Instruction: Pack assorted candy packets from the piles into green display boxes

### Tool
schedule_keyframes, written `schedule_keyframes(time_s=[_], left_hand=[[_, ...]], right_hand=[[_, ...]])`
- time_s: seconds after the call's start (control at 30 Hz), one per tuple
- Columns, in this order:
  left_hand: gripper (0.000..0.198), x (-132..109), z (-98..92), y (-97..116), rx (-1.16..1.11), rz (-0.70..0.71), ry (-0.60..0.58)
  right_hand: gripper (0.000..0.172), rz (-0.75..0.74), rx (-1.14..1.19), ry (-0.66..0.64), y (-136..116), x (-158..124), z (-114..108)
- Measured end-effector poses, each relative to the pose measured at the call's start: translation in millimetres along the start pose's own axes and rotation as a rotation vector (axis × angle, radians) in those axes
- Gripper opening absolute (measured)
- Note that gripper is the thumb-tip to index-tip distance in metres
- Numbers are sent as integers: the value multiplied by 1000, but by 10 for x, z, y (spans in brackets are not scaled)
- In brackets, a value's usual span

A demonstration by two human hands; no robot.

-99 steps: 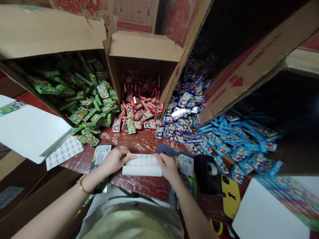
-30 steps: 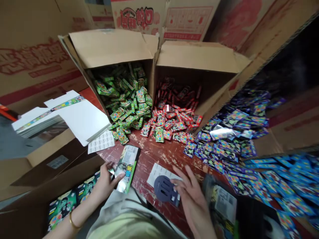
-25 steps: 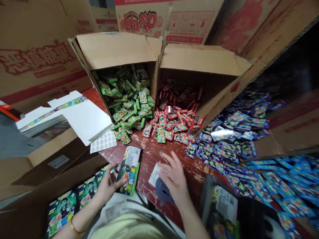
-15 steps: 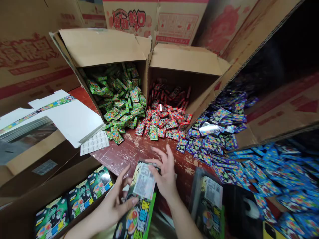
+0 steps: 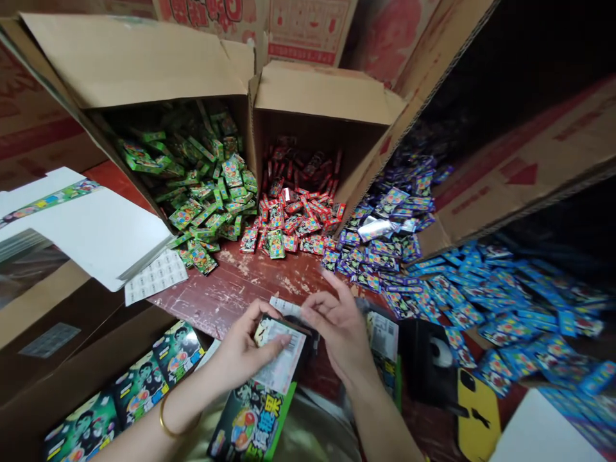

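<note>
My left hand [image 5: 253,353] is wrapped round a black and green candy display box [image 5: 253,420], its thumb lying on the white label near the top. The box tilts over my lap, with its colourful front facing up. Close by the box's upper right corner is my right hand [image 5: 344,330], fingers apart and partly bent; I see nothing held in it. Behind that wrist, partly hidden, lies a second labelled box [image 5: 385,337]. A pale paper piece [image 5: 285,306] shows on the table just past my left fingertips.
Cartons spill small green packs [image 5: 212,199], red packs [image 5: 298,224], purple packs [image 5: 380,250] and blue packs [image 5: 524,314] onto the red table [image 5: 231,276]. White flat cardboard [image 5: 115,231] and a sticker sheet [image 5: 156,276] lie left. Finished-looking boxes [image 5: 144,388] sit in a carton. A yellow phone [image 5: 476,417] lies right.
The view has shifted right. My left hand has moved up the box, its thumb now on the label. My right hand has come off the label to the box's upper right side.
</note>
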State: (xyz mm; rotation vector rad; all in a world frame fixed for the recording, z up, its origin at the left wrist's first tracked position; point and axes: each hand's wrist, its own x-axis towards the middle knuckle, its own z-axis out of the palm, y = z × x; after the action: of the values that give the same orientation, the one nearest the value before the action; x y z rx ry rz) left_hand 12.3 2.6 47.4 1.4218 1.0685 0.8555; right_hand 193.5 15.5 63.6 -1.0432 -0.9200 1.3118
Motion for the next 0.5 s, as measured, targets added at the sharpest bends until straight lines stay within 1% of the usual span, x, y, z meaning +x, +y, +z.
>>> schedule_keyframes(time_s=[0.1,0.27,0.4,0.5], left_hand=[[29,25,49,-12,33,2,18],[30,35,102,46,30,6,40],[31,34,122,79,15,8,82],[29,46,117,62,28,-16,88]], right_hand=[[64,42,-24,-44,-3,-11,54],[62,51,-94,-31,33,-39,80],[58,102,-37,-49,65,-40,69],[56,80,-34,-26,66,-34,43]])
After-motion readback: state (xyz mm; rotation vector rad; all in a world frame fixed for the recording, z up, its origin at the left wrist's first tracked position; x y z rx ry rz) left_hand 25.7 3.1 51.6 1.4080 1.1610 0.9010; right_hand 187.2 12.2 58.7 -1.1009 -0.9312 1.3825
